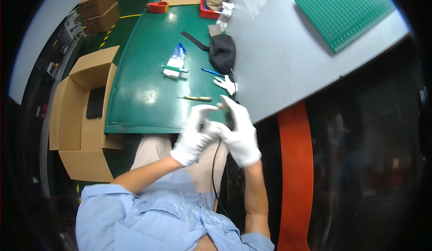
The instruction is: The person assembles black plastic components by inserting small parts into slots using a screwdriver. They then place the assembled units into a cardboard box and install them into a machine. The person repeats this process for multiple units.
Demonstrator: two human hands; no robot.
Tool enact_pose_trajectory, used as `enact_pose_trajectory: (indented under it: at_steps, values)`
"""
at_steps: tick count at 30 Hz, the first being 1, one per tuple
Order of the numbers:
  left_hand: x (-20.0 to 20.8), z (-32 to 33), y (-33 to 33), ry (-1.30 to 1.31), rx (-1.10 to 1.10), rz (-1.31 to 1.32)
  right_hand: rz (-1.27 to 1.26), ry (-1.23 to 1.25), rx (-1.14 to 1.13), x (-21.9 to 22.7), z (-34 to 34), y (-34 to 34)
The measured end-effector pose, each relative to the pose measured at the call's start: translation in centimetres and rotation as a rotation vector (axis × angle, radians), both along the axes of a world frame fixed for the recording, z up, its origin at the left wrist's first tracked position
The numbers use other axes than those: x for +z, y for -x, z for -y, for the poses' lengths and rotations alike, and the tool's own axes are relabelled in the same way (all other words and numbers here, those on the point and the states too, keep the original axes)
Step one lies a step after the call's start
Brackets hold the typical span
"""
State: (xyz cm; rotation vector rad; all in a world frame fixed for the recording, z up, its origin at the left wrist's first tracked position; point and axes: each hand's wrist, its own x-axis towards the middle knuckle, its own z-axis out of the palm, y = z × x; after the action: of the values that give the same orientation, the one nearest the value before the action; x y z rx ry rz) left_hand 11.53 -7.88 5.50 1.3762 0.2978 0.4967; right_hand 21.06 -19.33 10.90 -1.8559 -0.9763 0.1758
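Both my hands wear white gloves and meet over the near edge of the green table mat. My left hand [194, 137] has its fingers curled, and its fingertips touch the thumb side of my right hand. The right hand [240, 136] is bent round with its thumb toward the left hand. Something dark shows between its thumb and fingers, but I cannot make out its kind. From between the hands a thin black cable [213, 170] hangs down past my lap. Just beyond the fingers lies a screwdriver [198, 98] with a yellowish handle.
Farther up the mat [135, 78] lie a green pen [174, 68] on a white-and-blue packet [176, 58], a blue pen [211, 71], a white glove [226, 85] and a black pouch [222, 53]. An open carton [67, 111] stands left. Grey tabletop [279, 48] adjoins on the right.
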Motion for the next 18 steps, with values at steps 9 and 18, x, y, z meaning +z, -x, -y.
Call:
enact_pose_trajectory:
  at_steps: [9,18]
  values:
    - [-7.8,-12.7,7.8,0.173,0.503,-0.181,0.467,0.487,0.303,-18.2,-16.8,-3.1]
    - [-10.9,-13.6,5.6,0.546,0.321,-0.208,0.578,0.495,0.110,-17.6,-22.1,-8.4]
